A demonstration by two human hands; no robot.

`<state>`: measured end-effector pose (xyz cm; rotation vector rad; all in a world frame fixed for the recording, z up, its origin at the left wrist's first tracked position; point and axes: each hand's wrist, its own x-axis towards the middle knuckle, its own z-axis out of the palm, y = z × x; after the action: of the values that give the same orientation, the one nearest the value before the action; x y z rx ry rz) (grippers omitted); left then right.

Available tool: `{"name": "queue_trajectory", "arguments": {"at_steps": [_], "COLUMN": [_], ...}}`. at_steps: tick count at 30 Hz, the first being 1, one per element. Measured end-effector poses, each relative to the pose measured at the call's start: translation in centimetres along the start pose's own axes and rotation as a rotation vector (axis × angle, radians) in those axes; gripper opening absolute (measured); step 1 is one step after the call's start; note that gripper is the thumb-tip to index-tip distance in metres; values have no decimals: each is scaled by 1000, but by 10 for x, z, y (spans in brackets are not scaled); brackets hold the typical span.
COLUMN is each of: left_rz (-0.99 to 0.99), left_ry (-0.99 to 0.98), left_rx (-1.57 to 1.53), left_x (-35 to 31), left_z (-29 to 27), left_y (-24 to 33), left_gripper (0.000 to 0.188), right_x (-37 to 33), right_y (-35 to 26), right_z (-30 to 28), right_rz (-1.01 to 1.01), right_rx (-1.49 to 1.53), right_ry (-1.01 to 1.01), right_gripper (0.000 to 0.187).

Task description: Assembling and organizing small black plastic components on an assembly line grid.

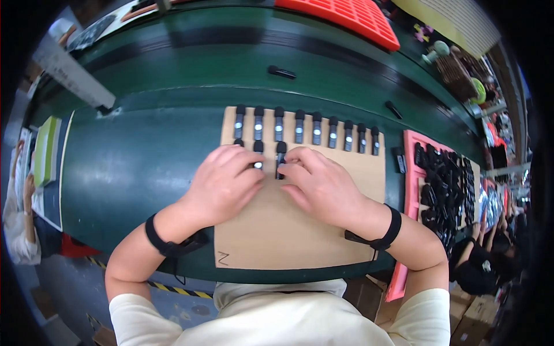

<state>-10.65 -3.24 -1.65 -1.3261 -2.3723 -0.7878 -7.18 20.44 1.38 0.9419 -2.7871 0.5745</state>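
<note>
A sheet of brown cardboard (300,230) lies before me with small black clip-on microphones on it, each with a foam tip. Several stand in a far row, such as the microphone (317,130) near its middle. A shorter second row runs nearer to me. My left hand (225,183) bends its fingers around the second-row microphone (258,147), partly covering it and the microphone (239,142) to its left. My right hand (326,187) pinches the rightmost microphone (280,151) of that row at its side, the thumb lower on the cardboard.
A pink foam tray (411,173) heaped with black microphones sits at right. Loose microphones (282,72) lie on the green table (127,167) beyond the cardboard. A red tray (346,20) is at the far edge, a grey post (75,72) at far left. Other people work at both sides.
</note>
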Motion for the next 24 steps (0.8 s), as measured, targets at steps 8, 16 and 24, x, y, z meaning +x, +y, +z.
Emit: {"name": "queue_trajectory", "arguments": {"at_steps": [8, 16, 24], "left_rz": [-178, -389, -234], "left_ry": [69, -37, -128], "left_rx": [-197, -160, -35], "left_x": [32, 91, 128], "left_z": [-50, -29, 29], "left_y": [-58, -163, -197], "left_gripper": [17, 16, 19], "right_x": [-19, -32, -22], "right_y": [91, 238, 293], "right_z": [-70, -87, -54], "right_rz": [478, 639, 716], "right_rx": [255, -157, -221], "right_ry": [-77, -43, -129], "right_gripper": [23, 29, 34]}}
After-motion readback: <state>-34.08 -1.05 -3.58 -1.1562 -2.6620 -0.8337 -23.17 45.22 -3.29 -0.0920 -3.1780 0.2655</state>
